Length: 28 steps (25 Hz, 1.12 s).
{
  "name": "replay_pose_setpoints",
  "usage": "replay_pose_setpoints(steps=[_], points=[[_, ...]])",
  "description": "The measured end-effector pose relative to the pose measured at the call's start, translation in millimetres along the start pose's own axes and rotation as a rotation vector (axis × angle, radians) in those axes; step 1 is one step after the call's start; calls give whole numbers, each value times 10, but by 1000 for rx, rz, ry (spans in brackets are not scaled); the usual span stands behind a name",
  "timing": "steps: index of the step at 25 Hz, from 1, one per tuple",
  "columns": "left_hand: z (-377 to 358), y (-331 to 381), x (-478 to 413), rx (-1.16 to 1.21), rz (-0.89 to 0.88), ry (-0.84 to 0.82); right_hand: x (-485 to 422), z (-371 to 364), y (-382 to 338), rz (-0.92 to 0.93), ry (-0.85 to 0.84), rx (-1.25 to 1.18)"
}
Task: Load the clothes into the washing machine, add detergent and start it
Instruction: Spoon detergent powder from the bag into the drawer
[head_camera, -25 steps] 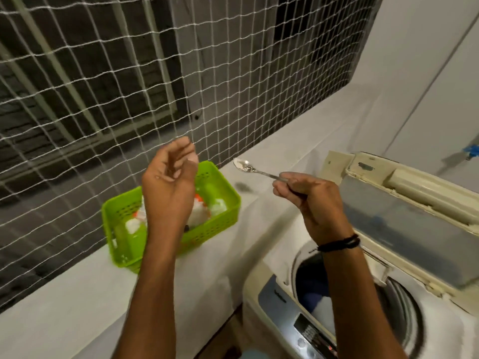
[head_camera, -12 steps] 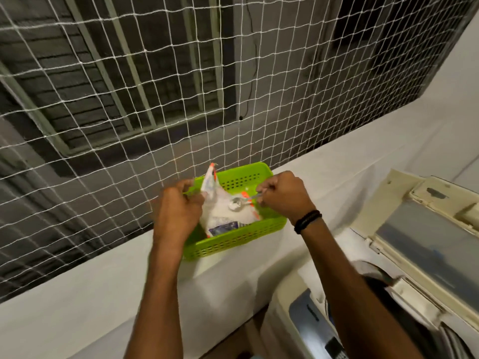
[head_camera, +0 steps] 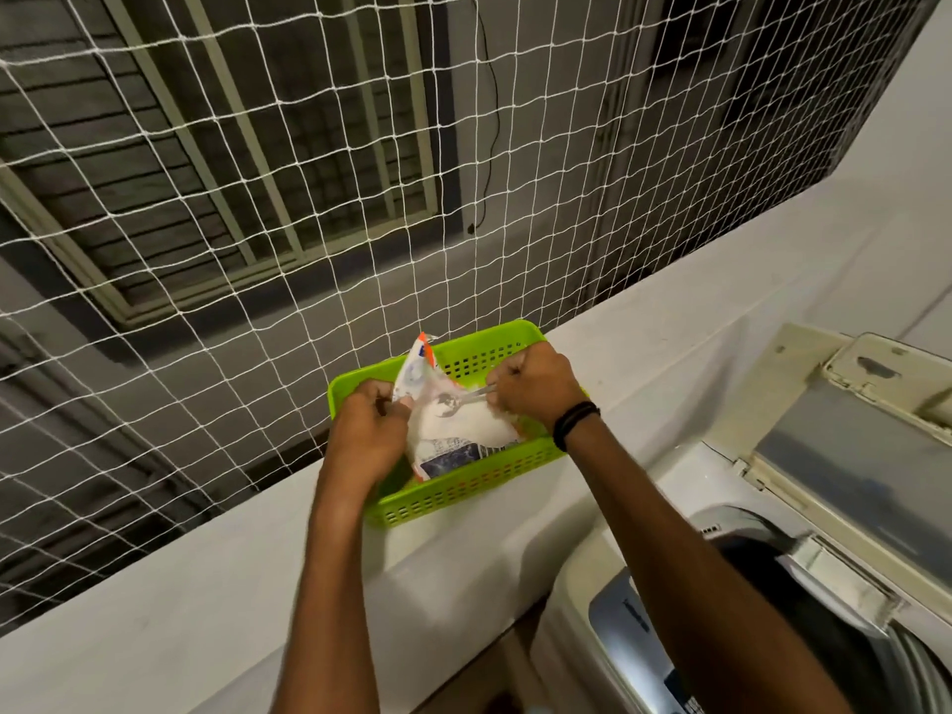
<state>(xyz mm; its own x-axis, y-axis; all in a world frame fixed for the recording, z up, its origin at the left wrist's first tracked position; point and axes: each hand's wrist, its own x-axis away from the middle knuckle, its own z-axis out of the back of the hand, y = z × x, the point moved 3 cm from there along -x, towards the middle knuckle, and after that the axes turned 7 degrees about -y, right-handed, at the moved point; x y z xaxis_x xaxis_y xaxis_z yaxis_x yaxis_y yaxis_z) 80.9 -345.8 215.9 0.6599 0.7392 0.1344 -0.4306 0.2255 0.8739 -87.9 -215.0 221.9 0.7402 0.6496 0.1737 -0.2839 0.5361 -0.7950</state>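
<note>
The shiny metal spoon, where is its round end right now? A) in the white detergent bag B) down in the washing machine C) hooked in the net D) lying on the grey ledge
A: the shiny metal spoon, held by the right hand, has its bowl at the opening of the white plastic detergent bag, which the left hand holds in the green plastic basket.
</note>
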Motion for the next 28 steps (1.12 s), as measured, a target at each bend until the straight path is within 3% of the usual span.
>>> replay_pose_setpoints(steps=[10,14,18,28], points=[[-3,-70,-57,216,-31,-18,-120,-130,-40,-62,-252,54],[-22,-81,-69,225,-44,-8,-112,-115,-23,-193,-295,-141],[-30,-71,-67,229,-51,-2,4,-112,-53,-167,-333,-401],[-38,-30,-27,233,-42,-1,203,131,-40,-88,-267,-572]])
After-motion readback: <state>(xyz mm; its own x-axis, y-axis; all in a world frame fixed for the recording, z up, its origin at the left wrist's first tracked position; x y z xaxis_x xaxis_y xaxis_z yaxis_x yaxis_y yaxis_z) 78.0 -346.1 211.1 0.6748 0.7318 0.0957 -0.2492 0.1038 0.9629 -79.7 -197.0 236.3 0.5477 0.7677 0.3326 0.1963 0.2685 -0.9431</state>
